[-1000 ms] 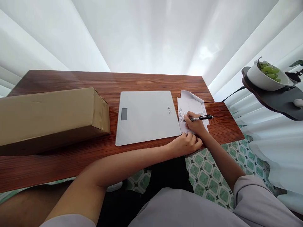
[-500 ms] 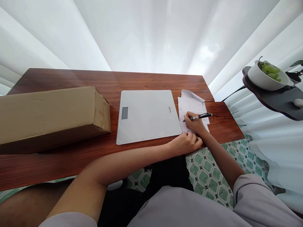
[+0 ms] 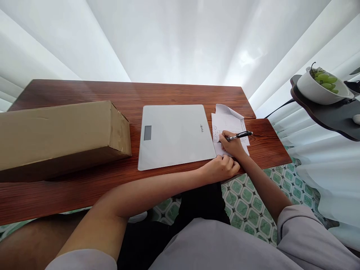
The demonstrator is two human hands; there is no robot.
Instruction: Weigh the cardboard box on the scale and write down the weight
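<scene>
Two hands at work: right hand [image 3: 233, 145] gripping black pen [image 3: 239, 135], tip on written sheet [image 3: 227, 122]. Left hand [image 3: 222, 168] fisted, empty, at sheet's near edge beside grey scale [image 3: 174, 137].

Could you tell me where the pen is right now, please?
The pen is in the right hand, its tip on the sheet of paper just right of the scale.

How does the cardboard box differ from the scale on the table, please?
The cardboard box is brown, tall and long; the scale is pale grey, flat and squarish. The box lies far from the hands; the scale lies right beside the paper that the right hand writes on with a pen. Both rest untouched on the wooden table.
</scene>
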